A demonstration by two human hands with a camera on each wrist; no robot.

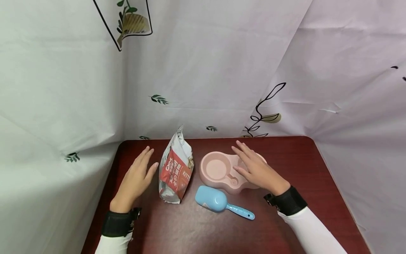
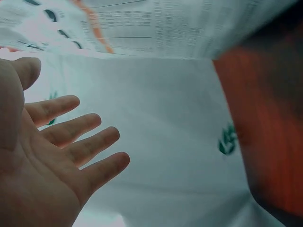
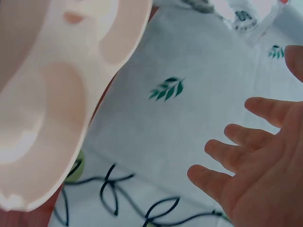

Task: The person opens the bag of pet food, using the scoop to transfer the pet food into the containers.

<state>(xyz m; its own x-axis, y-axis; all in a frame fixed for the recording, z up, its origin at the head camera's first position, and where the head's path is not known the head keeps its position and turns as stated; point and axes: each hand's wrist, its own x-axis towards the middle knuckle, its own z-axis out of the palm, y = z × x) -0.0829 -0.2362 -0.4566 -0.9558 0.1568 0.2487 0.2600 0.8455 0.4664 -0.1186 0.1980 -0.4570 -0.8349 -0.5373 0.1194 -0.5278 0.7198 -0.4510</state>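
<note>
In the head view, my left hand (image 1: 134, 180) is held with fingers straight, just left of a white and red bag of kitten food (image 1: 176, 169) that stands upright. Its palm faces the bag, and the left wrist view shows the fingers (image 2: 94, 172) spread with nothing in them. My right hand (image 1: 258, 171) hovers over the right side of a pink double pet bowl (image 1: 217, 167), hiding part of its right hollow. Those fingers are extended too. A light blue scoop (image 1: 215, 199) lies in front of the bowl, its handle pointing right.
Everything stands on a dark red wooden table (image 1: 177, 233) with rounded far corners. White cloth (image 1: 203, 70) printed with leaves hangs behind it and along both sides. Each wrist wears a black strap (image 1: 117, 224).
</note>
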